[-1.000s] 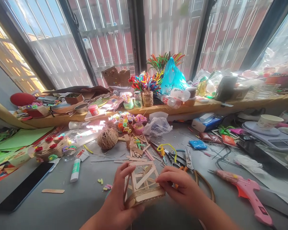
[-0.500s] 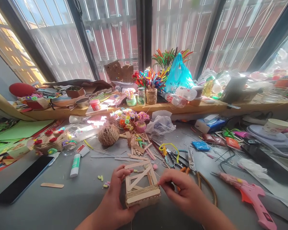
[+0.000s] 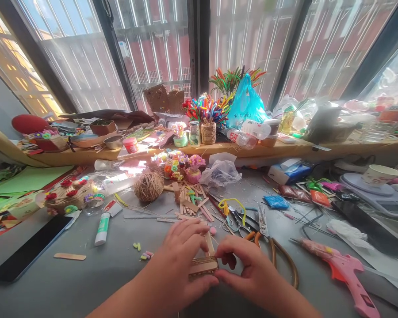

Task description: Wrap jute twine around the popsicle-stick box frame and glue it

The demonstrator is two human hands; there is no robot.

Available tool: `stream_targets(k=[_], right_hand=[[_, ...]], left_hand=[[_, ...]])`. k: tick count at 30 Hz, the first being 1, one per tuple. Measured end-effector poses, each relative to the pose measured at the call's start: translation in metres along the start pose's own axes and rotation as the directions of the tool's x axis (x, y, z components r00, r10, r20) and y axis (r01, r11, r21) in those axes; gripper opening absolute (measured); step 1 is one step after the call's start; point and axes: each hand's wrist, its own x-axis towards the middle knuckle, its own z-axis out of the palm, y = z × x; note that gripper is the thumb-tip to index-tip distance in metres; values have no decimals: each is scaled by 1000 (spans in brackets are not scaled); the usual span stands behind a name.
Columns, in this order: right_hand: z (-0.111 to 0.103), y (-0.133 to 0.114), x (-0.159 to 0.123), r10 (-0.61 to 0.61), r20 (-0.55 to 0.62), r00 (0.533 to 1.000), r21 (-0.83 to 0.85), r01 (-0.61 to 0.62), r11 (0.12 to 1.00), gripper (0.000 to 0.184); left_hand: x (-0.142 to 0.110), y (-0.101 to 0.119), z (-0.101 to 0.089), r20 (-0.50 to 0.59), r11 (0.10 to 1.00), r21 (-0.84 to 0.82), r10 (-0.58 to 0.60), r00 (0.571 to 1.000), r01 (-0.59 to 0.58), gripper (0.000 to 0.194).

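Observation:
A small frame of wooden craft sticks (image 3: 204, 267), with rows of twine wound round its near side, sits low in the middle of the view. My left hand (image 3: 181, 256) is closed over its left and top, hiding most of it; the thumb runs along the near edge. At the right corner, the thumb and forefinger of my right hand (image 3: 247, 260) pinch around the twine (image 3: 211, 259), up against the sticks. A thin loose end shows just above that hand. Exactly how the twine lies under the fingertips is hidden.
A twine ball (image 3: 149, 187) and loose craft sticks (image 3: 189, 201) lie beyond the hands. Scissors (image 3: 263, 221) and brown-handled pliers (image 3: 285, 260) are near my right hand, with a pink glue gun (image 3: 346, 265) farther right. To the left are a glue stick (image 3: 102, 229) and phone (image 3: 28, 247).
My left hand has moved from the frame's left side up and over its top, covering the crossed sticks. My right fingers have stayed at the right corner, the thumb now lower against it.

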Motion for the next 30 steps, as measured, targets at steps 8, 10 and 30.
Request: stream_targets(k=[8,10,30], right_hand=[[4,-3,3,98,26,995,132,-101,986,18],[6,-4,4,165,40,985,206,-170,964,23],[-6,0,8,-93,-50,994,120,99,988,19]], left_hand=[[-13,-7,8,-66,998,-22,48,997,-50,22],[-13,-6,7,-61,999,-25,29,998,-30,19],[-12,-13,0,51,987,12,-160,986,160,101]])
